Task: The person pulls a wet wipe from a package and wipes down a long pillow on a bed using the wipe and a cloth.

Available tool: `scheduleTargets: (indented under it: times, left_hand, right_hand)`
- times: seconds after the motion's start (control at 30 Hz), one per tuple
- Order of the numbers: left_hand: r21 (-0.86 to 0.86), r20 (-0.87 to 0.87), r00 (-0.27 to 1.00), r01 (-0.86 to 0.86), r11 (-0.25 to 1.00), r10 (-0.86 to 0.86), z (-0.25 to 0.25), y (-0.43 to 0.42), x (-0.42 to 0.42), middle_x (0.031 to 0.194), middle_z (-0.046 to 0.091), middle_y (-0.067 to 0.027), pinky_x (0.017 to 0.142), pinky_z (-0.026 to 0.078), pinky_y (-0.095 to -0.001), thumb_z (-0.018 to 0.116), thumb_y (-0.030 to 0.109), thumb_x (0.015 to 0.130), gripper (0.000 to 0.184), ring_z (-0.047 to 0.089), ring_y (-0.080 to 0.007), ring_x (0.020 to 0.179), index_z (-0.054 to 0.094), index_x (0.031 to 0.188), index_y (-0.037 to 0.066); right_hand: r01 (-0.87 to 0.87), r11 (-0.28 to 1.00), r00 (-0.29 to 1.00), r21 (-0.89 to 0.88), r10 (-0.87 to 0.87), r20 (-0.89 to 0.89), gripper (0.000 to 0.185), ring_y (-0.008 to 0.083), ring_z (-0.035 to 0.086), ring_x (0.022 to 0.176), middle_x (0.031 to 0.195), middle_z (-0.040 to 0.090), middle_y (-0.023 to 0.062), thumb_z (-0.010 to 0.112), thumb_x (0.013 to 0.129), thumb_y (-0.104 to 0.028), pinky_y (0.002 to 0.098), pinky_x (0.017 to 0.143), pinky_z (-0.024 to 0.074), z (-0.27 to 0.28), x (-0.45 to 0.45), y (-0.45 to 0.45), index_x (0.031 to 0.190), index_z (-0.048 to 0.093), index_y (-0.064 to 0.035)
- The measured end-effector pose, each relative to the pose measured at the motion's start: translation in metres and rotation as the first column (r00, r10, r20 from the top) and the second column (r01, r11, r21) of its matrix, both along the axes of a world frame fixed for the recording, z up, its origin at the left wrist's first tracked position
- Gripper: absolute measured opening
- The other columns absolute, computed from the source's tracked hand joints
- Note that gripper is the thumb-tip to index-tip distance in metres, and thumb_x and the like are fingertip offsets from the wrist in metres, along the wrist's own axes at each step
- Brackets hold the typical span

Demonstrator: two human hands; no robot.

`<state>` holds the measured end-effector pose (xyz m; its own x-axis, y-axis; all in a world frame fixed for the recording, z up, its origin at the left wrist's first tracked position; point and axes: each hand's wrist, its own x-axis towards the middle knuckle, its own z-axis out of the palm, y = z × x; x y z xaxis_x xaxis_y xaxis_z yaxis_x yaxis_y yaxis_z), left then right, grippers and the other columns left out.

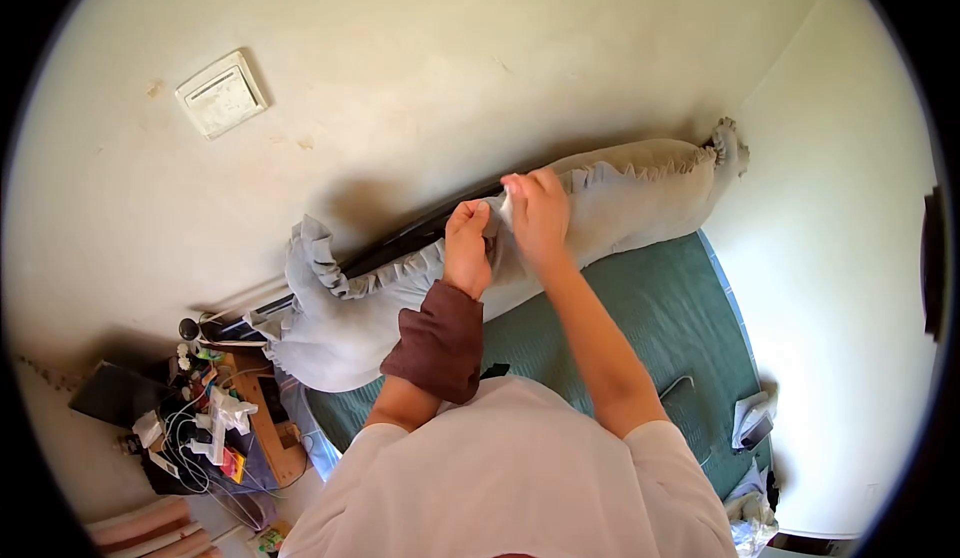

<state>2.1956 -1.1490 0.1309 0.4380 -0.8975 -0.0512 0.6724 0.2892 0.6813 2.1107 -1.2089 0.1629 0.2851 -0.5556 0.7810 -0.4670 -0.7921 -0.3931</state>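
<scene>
A grey fabric headboard cover (640,193) with a ruffled edge is draped along a dark headboard (400,243) against the wall. At the middle of its top edge, my left hand (467,250) is closed, its thumb and fingers pinched at the ruffle. Close beside it on the right, my right hand (538,216) is closed on a pale bit of fabric (507,208) that looks like part of the cover. The exact grip of both hands is partly hidden by the fingers. A dark brown cloth sleeve (437,343) is bunched around my left forearm.
A bed with a green sheet (650,288) lies below the cover. At left, a cluttered wooden stand (262,418) holds cables, a power strip (215,438) and small items. A light switch (222,94) is on the wall. Cloth and a phone (757,432) lie at the bed's right edge.
</scene>
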Motion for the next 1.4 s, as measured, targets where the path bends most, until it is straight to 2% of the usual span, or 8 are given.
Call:
scheduleTargets:
  times: [0.27,0.47,0.53,0.6,1.03,1.1,1.17,1.4]
  left_hand:
    - [-0.008,0.026,0.998,0.063,0.998,-0.063,-0.017,0.0,0.008,0.084,0.056,0.0019,0.071,0.04,-0.0228,0.048,0.011,0.094,0.01,0.049,-0.0065,0.076,0.056,0.094,0.005]
    - [0.03,0.136,0.983,0.116,0.993,-0.119,0.004,0.004,0.024,0.095,0.063,-0.0042,0.071,0.041,-0.0238,0.048,0.008,0.092,0.009,0.056,-0.0102,0.084,0.056,0.094,0.006]
    - [0.041,0.196,0.977,0.073,0.996,-0.08,0.021,0.004,0.031,0.105,0.065,-0.012,0.08,0.041,-0.0246,0.049,0.006,0.089,0.008,0.058,-0.0142,0.092,0.055,0.095,0.004]
    - [0.014,0.191,0.98,0.052,0.999,-0.054,0.034,0.003,0.029,0.103,0.065,-0.0117,0.082,0.042,-0.0256,0.049,0.006,0.089,0.009,0.058,-0.0139,0.092,0.055,0.096,0.004]
    - [-0.108,0.515,0.856,0.025,0.994,0.035,0.038,0.001,0.016,0.095,0.065,-0.0102,0.084,0.044,-0.0268,0.052,0.003,0.088,0.009,0.059,-0.0141,0.09,0.053,0.097,0.002]
    - [-0.099,0.552,0.834,0.036,0.994,0.025,0.03,0.002,0.021,0.093,0.064,-0.0089,0.078,0.045,-0.0254,0.053,0.004,0.088,0.008,0.059,-0.0125,0.086,0.053,0.096,0.002]
    - [-0.083,0.588,0.809,0.048,0.995,0.01,0.023,0.012,0.029,0.091,0.064,-0.0077,0.073,0.046,-0.024,0.054,0.004,0.089,0.007,0.059,-0.0109,0.082,0.054,0.095,0.002]
    - [-0.12,0.034,0.779,0.625,0.772,-0.626,-0.01,0.076,0.019,0.103,0.063,-0.0061,0.075,0.05,-0.0261,0.058,0.017,0.091,0.028,0.06,-0.0121,0.091,0.055,0.115,0.002]
  right_hand:
    - [-0.061,0.984,0.96,-0.165,0.012,-0.28,0.008,0.031,0.054,0.075,0.081,0.054,0.0101,0.057,0.083,-0.013,0.0406,0.065,0.0435,0.002,-0.007,-0.013,0.08,0.063,-0.0084]
    - [-0.091,0.992,0.982,0.089,0.075,0.174,0.011,0.0245,0.057,0.076,0.086,0.055,0.0089,0.052,0.089,-0.012,0.036,0.071,0.0475,0.026,-0.049,0.006,0.091,0.062,-0.0055]
    - [-0.605,0.499,0.793,0.62,0.31,0.524,0.019,0.0181,0.058,0.078,0.089,0.057,0.0099,0.054,0.089,-0.012,0.032,0.07,0.0474,0.026,-0.056,0.043,0.105,0.059,-0.0032]
    - [-0.522,0.552,0.837,0.65,0.48,0.265,0.032,0.0154,0.058,0.077,0.091,0.06,0.0105,0.059,0.085,-0.013,0.0297,0.07,0.0467,0.016,-0.048,0.068,0.115,0.054,-0.0026]
    - [-0.383,0.46,0.793,0.801,0.609,0.03,0.021,0.0163,0.057,0.073,0.077,0.061,0.0076,0.066,0.082,-0.023,0.0295,0.068,0.0451,0.0,-0.045,0.092,0.083,0.065,-0.0026]
    - [-0.479,0.604,0.82,0.637,0.567,0.079,0.025,0.015,0.053,0.07,0.07,0.056,0.0054,0.066,0.083,-0.024,0.0284,0.064,0.0429,0.004,-0.05,0.089,0.079,0.06,-0.0011]
    - [-0.552,0.462,0.828,0.694,0.402,0.392,0.023,0.0088,0.047,0.067,0.067,0.047,-0.0009,0.064,0.086,-0.021,0.0255,0.058,0.0385,0.021,-0.064,0.083,0.075,0.056,-0.0033]
    - [-0.595,0.412,0.802,0.691,0.239,0.548,0.017,0.0014,0.042,0.059,0.064,0.046,-0.0073,0.062,0.088,-0.018,0.0198,0.051,0.0357,0.044,-0.086,0.042,0.079,0.058,-0.0051]
